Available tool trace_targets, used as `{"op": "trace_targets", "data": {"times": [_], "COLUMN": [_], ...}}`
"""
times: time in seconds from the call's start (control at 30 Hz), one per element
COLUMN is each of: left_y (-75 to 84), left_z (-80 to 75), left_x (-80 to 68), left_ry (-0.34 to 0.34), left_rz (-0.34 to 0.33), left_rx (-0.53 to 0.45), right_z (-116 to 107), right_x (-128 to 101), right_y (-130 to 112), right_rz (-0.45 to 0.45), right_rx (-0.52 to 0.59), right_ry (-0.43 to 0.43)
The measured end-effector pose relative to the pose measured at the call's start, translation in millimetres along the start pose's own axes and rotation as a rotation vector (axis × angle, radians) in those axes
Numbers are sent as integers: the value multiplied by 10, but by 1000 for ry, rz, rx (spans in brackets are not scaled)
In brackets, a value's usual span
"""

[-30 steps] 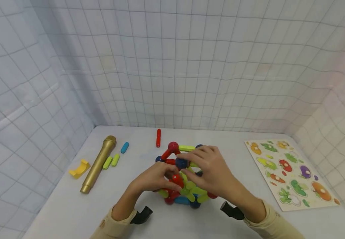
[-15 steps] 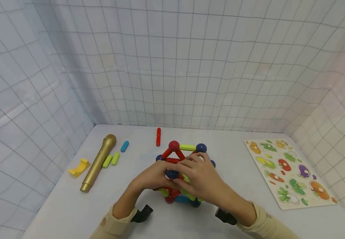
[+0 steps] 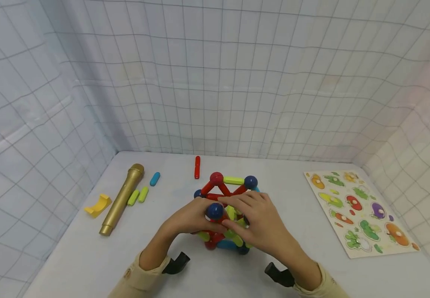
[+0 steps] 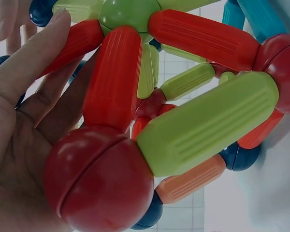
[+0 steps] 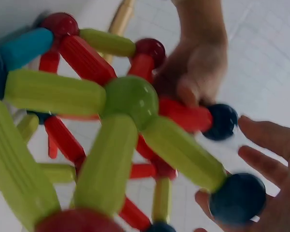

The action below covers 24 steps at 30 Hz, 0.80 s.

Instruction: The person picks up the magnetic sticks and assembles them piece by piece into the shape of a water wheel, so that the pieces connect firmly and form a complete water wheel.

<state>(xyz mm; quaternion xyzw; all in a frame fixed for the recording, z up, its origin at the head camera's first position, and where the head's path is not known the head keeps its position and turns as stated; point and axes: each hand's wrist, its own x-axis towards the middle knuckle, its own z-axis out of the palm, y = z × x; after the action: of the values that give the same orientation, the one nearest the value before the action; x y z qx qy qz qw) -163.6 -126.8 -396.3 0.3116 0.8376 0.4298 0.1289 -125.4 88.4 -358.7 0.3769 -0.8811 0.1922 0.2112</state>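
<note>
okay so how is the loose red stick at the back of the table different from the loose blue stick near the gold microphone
The red stick is longer and thinner; the blue stick is shorter and stubbier. The red stick lies alone near the back edge of the table, pointing straight away from the person, while the blue stick lies tilted, close to the gold microphone and two green sticks. Both are loose, rounded at the ends and untouched by either hand.

Left hand [image 3: 189,217] fingers curled inward, right hand [image 3: 254,221] arched over (fingers spread), forearms converging
</note>
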Motion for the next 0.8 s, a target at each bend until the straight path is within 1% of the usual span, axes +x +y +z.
{"op": "trace_targets", "data": {"times": [0.13,0.23,0.3,0.4,0.5,0.6,0.67,0.73,0.77,0.8], "left_y": [15,23,30,39,47,63,58,16,-31,-94], "left_z": [5,7,5,0,-7,-27,-86,-206,-288,-381], "left_x": [3,-3,-5,-2,10,17,-3,-60,-105,-154], "left_ry": [-9,-9,-5,-1,1,-11,-33,-43,-26,10], "left_rz": [-15,-20,-16,-11,-2,-1,-10,-32,-45,-71], "left_rx": [-1,5,10,17,21,16,8,-1,0,32], "right_z": [-156,-269,-324,-367,-382,-397,-408,-414,-413,-409], "right_x": [-135,-212,-236,-242,-229,-225,-232,-239,-243,-245], "right_y": [84,146,182,217,238,254,263,268,270,271], "right_rz": [92,133,146,137,111,111,120,133,137,139], "right_rx": [7,-10,-12,1,10,7,6,13,15,19], "right_ry": [-74,-137,-162,-170,-154,-144,-144,-151,-155,-158]}}
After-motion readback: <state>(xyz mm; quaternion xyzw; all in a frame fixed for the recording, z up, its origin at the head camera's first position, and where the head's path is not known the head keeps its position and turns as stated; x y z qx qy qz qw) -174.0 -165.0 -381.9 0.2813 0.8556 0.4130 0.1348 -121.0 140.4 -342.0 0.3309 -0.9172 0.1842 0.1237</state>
